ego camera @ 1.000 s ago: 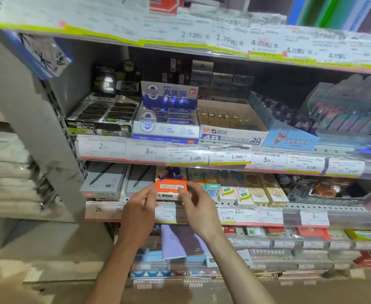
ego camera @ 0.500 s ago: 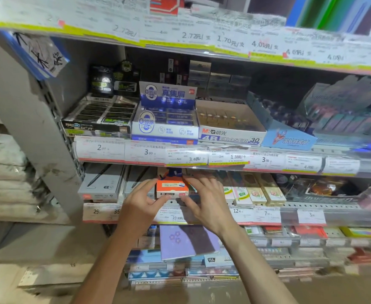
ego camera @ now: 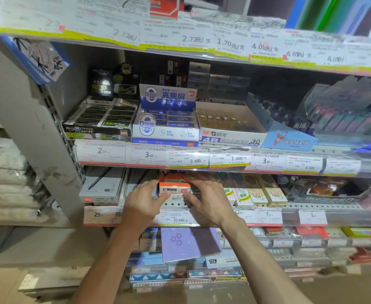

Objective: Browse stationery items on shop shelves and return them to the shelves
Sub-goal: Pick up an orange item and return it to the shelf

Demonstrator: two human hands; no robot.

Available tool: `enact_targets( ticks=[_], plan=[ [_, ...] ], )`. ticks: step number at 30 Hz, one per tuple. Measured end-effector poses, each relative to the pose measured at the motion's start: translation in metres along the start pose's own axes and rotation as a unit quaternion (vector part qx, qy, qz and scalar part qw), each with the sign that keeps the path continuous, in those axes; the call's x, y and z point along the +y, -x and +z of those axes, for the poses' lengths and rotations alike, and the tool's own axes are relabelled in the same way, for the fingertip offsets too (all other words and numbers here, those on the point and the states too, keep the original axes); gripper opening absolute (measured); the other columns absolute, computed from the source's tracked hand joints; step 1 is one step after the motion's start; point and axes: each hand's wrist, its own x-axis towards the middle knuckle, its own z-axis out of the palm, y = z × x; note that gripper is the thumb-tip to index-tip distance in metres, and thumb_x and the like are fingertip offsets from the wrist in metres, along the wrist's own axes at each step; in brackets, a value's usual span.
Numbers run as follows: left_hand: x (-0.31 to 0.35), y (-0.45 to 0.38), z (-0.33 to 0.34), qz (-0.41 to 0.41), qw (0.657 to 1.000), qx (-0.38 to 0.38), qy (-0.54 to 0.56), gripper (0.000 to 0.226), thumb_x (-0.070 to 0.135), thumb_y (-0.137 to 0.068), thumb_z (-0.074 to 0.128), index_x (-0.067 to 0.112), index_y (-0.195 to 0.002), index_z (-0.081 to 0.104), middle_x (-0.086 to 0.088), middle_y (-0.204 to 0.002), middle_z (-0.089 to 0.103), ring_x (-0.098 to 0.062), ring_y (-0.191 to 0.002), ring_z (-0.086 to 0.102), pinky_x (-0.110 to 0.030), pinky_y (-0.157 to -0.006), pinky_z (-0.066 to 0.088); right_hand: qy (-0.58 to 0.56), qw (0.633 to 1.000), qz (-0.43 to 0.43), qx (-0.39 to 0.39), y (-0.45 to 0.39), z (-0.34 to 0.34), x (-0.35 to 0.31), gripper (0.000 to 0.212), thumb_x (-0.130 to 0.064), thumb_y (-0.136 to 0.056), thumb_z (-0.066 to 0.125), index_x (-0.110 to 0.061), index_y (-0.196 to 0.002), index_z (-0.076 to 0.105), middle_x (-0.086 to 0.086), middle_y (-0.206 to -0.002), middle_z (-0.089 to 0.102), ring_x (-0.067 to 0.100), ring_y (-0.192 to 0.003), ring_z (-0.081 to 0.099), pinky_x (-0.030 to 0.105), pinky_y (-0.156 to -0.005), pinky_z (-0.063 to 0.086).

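Since a second ago, orange box (ego camera: 174, 187) pushed deeper onto shelf (ego camera: 301, 206). Left hand (ego camera: 141, 204), right hand (ego camera: 208, 199) flank it, fingers extended, touching. Seat it square, flush with neighbours.

Only one view: head cam, worn by the person, stands close in front of the shop shelves (ego camera: 224, 170). It faces fwd and a bit down. Relative to the 4B eraser box (ego camera: 231, 132), the cam sits lower and nearer, w/ wide-angle bending at edges.
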Motion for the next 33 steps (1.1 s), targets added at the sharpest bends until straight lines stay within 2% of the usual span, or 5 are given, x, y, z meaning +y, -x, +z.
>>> enact_targets(
  ticks=[5, 18, 23, 27, 33],
  plan=[
    [-0.004, -0.001, 0.003, 0.004, 1.000, 0.004, -0.015, 0.052, 0.058, -0.086, 0.060, 0.026, -0.127, 0.060, 0.009, -0.119, 0.064, -0.018, -0.082, 0.070, -0.035, -0.082, 0.053, -0.009, 1.000, 0.006, 0.001, 0.000, 0.003, 0.002, 0.047, -0.050, -0.093, 0.054, -0.032, -0.137, 0.055, 0.000, -0.123, 0.070, 0.028, -0.116, 0.060, 0.042, -0.093, 0.044],
    [0.000, 0.009, 0.005, 0.032, 0.999, 0.029, 0.005, 0.044, 0.051, -0.092, 0.057, 0.025, -0.128, 0.057, 0.012, -0.112, 0.060, -0.013, -0.072, 0.063, -0.029, -0.077, 0.048, -0.019, 1.000, 0.019, 0.010, 0.004, 0.007, -0.003, 0.047, -0.048, -0.096, 0.049, -0.031, -0.140, 0.052, -0.004, -0.130, 0.065, 0.025, -0.120, 0.056, 0.039, -0.098, 0.039],
    [0.008, 0.015, 0.001, 0.033, 0.999, 0.034, 0.023, 0.037, 0.047, -0.094, 0.054, 0.031, -0.127, 0.056, 0.014, -0.112, 0.057, -0.012, -0.096, 0.061, -0.039, -0.086, 0.050, -0.030, 0.999, 0.013, 0.021, 0.010, 0.005, -0.008, 0.049, -0.048, -0.096, 0.049, -0.029, -0.141, 0.050, -0.001, -0.134, 0.061, 0.026, -0.124, 0.049, 0.039, -0.103, 0.036],
    [0.015, 0.026, -0.005, 0.040, 0.994, 0.093, 0.052, 0.043, 0.047, -0.090, 0.051, 0.024, -0.126, 0.059, 0.014, -0.109, 0.054, -0.002, -0.064, 0.058, -0.035, -0.070, 0.053, -0.068, 0.995, 0.023, 0.063, 0.018, 0.005, -0.011, 0.050, -0.050, -0.095, 0.050, -0.024, -0.138, 0.053, 0.002, -0.127, 0.062, 0.024, -0.118, 0.050, 0.037, -0.102, 0.039],
    [0.022, 0.043, -0.033, 0.063, 0.971, 0.222, 0.063, 0.016, 0.023, -0.089, 0.060, 0.019, -0.103, 0.067, 0.011, -0.085, 0.063, -0.007, -0.060, 0.055, -0.032, -0.059, 0.053, -0.155, 0.973, 0.051, 0.165, 0.023, 0.000, -0.026, 0.032, -0.030, -0.094, 0.062, -0.016, -0.122, 0.064, 0.003, -0.112, 0.065, 0.021, -0.108, 0.054, 0.028, -0.093, 0.040]
  ],
)
